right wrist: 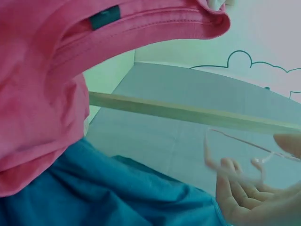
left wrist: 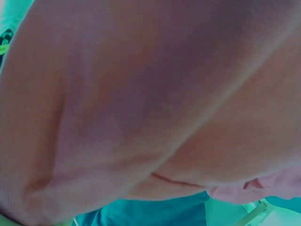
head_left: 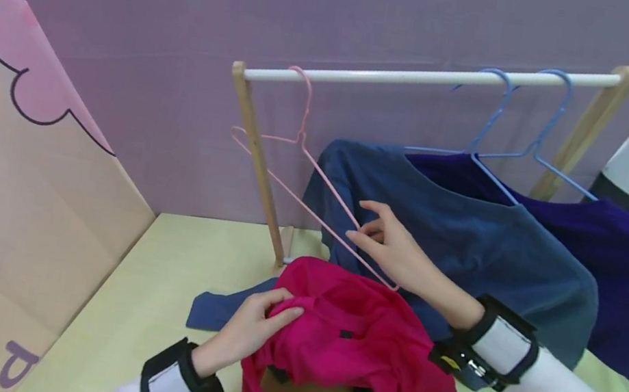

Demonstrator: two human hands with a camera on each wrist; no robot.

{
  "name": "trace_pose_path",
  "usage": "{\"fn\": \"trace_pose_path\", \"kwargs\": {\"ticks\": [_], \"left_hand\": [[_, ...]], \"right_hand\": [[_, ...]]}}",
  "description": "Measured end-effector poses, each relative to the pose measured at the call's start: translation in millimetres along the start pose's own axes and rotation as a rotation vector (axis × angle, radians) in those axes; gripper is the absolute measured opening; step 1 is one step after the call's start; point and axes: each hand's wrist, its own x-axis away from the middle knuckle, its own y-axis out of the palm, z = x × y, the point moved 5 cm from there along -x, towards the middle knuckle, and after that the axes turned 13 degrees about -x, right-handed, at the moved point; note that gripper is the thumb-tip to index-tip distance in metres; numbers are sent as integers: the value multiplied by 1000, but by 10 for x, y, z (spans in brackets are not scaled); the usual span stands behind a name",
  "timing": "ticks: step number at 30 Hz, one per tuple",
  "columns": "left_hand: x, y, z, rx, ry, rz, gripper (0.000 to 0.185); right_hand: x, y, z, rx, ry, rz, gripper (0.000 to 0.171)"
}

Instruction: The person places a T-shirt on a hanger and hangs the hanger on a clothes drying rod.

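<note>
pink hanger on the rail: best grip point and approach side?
Probably the lower bar of the pink hanger, near its right corner, coming from the right and front. Its hook hangs on the white rail at the left end, beside the wooden post, which crowds the left side. The right hand already pinches that bar; the left hand grips the magenta shirt.

From the head we looked forward and down at the whole clothes rack (head_left: 434,76) on the counter (head_left: 163,281). Our left wrist camera sat pressed against pink cloth (left wrist: 141,103), showing little else. Our right wrist camera looked up close past the pink shirt (right wrist: 42,94), sharing the pink hanger (right wrist: 235,150) with the head view.
</note>
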Motion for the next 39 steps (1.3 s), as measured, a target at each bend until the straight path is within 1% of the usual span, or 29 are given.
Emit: {"fn": "trace_pose_path", "kwargs": {"ticks": [2,5,8,10,13,16,18,23,26,30,35,39], "left_hand": [[8,-2,-9,-6,-4,7,11],[19,-3,-17,-7,-7,10,11],[23,-3,-14,-5,6,11,11],[23,-6,-8,-6,17,14,11],[23,-25,3,-31,32,29,11],[26,-57,10,-62,40,46,12],[28,-82,8,-55,27,56,13],[26,-143,-7,-24,-9,86,14],[20,-179,-20,-24,-20,94,14],[15,-231,-36,-21,-44,96,18],[11,-292,-65,3,-76,111,19],[1,-315,-106,-9,-72,123,17]], "right_hand": [[-57,30,-25,-13,-11,18,49],[-123,45,-53,-52,-17,49,37],[-181,23,-86,-80,-28,92,28],[-215,0,-121,-86,-28,123,25],[-264,-38,-149,-86,-24,183,23],[-267,-103,-157,-103,-22,256,19],[-245,-177,-160,-127,-36,302,19],[-111,-397,-202,-174,-93,373,22],[12,-492,-194,-177,-100,391,25],[210,-596,-114,-154,-79,400,27],[458,-766,42,-131,-32,393,21],[657,-933,173,-84,27,391,17]]}}
